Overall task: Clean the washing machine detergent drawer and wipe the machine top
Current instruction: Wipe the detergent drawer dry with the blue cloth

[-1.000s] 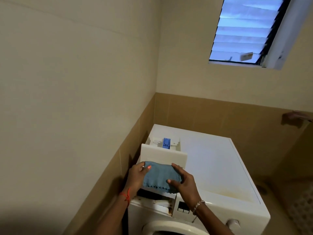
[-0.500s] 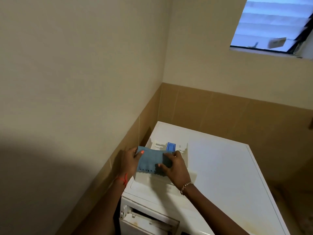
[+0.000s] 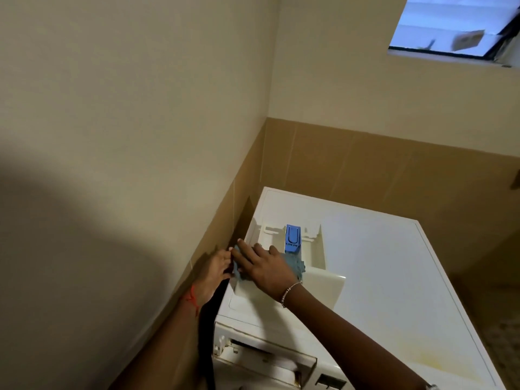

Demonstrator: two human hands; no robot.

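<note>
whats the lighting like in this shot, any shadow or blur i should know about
Head view: daylight enters from the window at upper right; a broad soft shadow darkens the lower left wall; the small object at the window is motion-blurred; the machine top shows only a soft sheen.

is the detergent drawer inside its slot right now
No, the detergent drawer lies out on the machine top, and the slot in the front stands empty.

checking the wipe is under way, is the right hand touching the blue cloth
Touching. The head view shows the right hand lying flat on the blue cloth, whose edge sticks out from under the palm.
</note>
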